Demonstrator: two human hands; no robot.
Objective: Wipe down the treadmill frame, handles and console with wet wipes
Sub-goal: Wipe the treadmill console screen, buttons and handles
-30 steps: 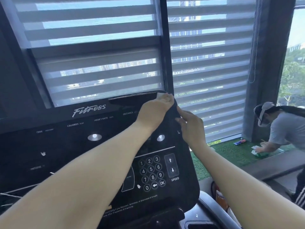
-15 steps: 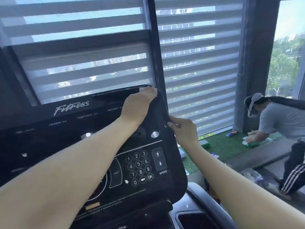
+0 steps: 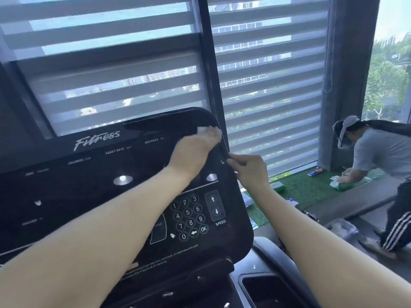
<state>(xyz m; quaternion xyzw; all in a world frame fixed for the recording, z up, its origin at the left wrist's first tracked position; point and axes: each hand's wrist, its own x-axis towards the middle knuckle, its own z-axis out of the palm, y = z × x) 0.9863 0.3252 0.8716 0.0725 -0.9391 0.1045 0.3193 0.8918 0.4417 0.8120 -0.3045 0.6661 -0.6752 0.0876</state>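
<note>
Now two hands (image 3: 195, 150) (image 3: 249, 170), one console (image 3: 111, 196).

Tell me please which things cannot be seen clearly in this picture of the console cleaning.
- Wet wipe: head view, mostly under the left hand; only a white corner shows.
- Right hand fingertips: behind the console edge.
- Keypad left part: covered by the left forearm.
- Small print along the console bottom: too small, partly covered.
- Treadmill frame and handles: cut off by the lower edge.
</note>
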